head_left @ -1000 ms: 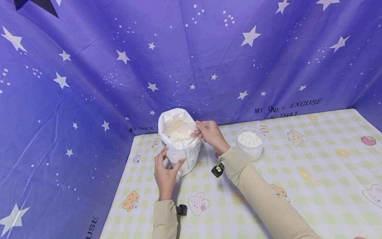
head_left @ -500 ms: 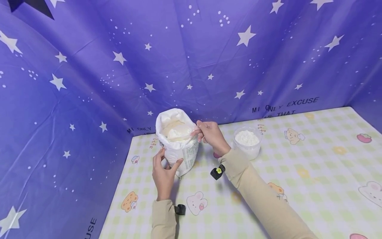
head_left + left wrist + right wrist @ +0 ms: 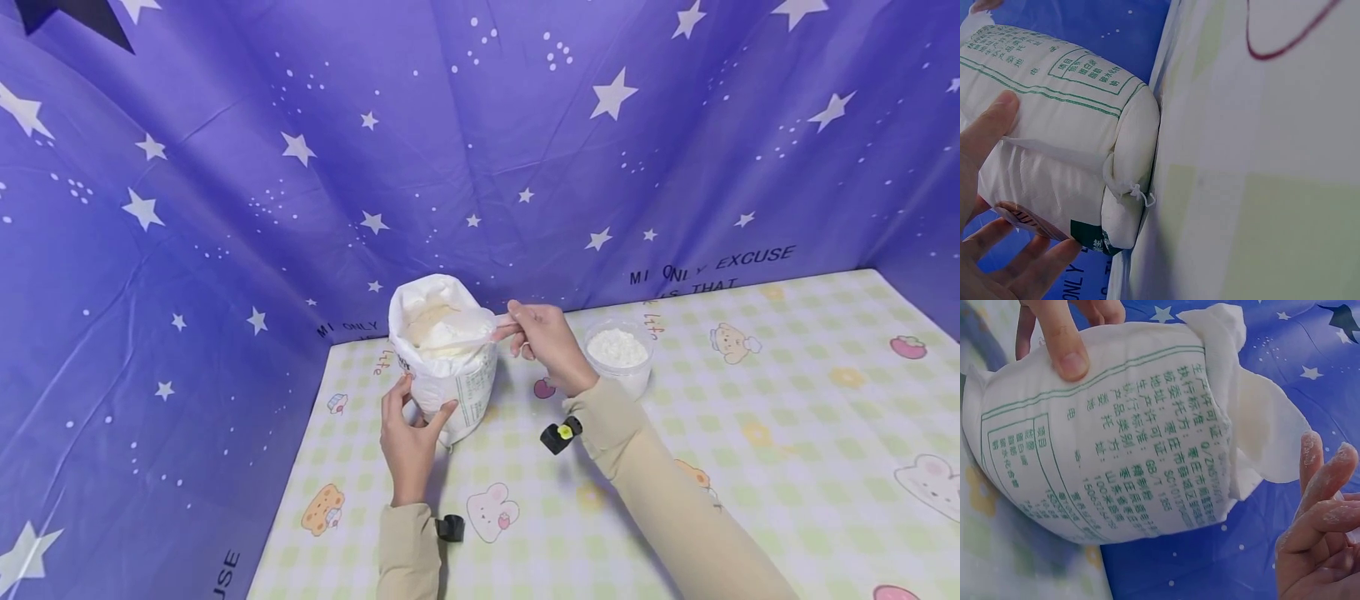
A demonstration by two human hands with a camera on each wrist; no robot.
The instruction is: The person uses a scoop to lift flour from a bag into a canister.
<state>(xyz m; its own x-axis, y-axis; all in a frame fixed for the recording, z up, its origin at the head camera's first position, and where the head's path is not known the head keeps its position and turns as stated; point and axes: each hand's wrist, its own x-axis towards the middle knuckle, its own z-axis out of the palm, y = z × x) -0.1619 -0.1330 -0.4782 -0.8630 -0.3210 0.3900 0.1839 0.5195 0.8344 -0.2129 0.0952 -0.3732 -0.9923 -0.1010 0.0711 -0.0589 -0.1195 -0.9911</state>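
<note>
A white cloth bag of flour (image 3: 459, 392) with green print stands near the table's back edge, tilted, its mouth rolled open. My left hand (image 3: 408, 446) grips its lower front, thumb on one face and fingers round the left side. At the mouth's right rim, my right hand (image 3: 551, 342) pinches a thin, translucent plastic piece with a rounded edge (image 3: 1279, 428), whose other end lies inside the bag. White powder dusts the right fingers (image 3: 1319, 515). A knotted corner (image 3: 1138, 194) shows at the bag's base in the left wrist view.
A clear round tub (image 3: 633, 379) of white powder stands right of the bag, behind the right forearm. A checked tablecloth (image 3: 810, 500) with cartoon prints covers the table. Blue star-printed curtain (image 3: 450, 150) hangs close behind the bag and along the left side.
My right hand has shifted slightly right, drawing the translucent piece a little toward the bag's right rim. My left hand keeps its grip on the bag.
</note>
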